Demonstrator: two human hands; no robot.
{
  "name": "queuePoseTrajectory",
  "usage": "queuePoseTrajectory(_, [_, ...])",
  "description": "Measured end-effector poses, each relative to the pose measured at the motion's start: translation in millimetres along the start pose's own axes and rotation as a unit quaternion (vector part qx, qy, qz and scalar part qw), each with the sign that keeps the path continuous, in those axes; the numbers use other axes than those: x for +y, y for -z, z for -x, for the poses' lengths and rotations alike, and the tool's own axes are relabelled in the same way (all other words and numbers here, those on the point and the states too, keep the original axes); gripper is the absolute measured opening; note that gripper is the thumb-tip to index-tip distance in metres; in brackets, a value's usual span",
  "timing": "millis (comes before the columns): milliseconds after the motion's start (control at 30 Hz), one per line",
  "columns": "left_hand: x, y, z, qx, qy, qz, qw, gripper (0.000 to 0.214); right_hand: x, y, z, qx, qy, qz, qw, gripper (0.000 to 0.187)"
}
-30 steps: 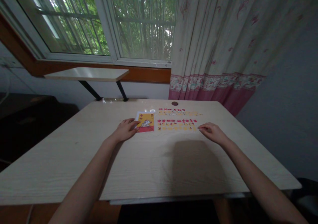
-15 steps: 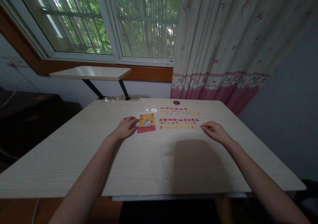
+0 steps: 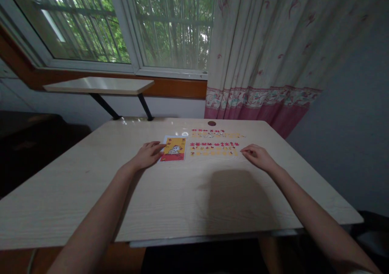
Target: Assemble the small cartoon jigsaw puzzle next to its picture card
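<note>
A yellow and red picture card [image 3: 174,147] with a white animal on it lies flat on the table. My left hand [image 3: 148,154] rests at its left edge, fingers stretched out, some of them touching the card. To the card's right, small red pieces [image 3: 209,144] and small yellow pieces [image 3: 212,153] lie in several rows, possibly stickers on a clear sheet. My right hand [image 3: 257,156] is by the right end of the lower rows. Its fingertips are pressed together, and whatever they hold, if anything, is too small to make out.
The pale wooden table [image 3: 170,201] has a round hole [image 3: 212,123] near its back edge. A small raised shelf [image 3: 100,85] on black legs stands at the back left. Behind are a window [image 3: 173,26] and a floral curtain [image 3: 258,43].
The camera view has shifted, so the table and card appear slightly further left. Both hands keep nearly the same places relative to the card and the rows of pieces.
</note>
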State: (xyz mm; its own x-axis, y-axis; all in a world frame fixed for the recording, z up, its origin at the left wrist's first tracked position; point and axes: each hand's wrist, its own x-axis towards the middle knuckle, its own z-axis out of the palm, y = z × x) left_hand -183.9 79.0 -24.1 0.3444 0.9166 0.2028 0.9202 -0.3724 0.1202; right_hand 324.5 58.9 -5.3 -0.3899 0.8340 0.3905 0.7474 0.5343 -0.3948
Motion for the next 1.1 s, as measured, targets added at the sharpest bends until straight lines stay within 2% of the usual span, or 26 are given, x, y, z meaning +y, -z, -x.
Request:
queuePoseTrajectory(500, [-4,-0.1,-4,-0.011,-0.01,-0.012,1.0,0.054,-2,-11,-1,-0.009,-0.011,0.015,1.0,0.024])
queuePoseTrajectory(700, [-2,3.0,-4,-0.003,-0.007,-0.001,1.0,0.051,-6,-17,-1,0.006,0.014,0.001,1.0,0.023])
queuePoseTrajectory(933, [0,4.4,-4,-0.013,-0.007,-0.011,1.0,0.058,-9,-21,-1,0.003,0.028,-0.014,1.0,0.023])
queuePoseTrajectory(1100, [-2,2.8,-4,-0.001,-0.009,-0.009,1.0,0.057,-11,-23,0,-0.013,0.035,0.038,0.999,0.03])
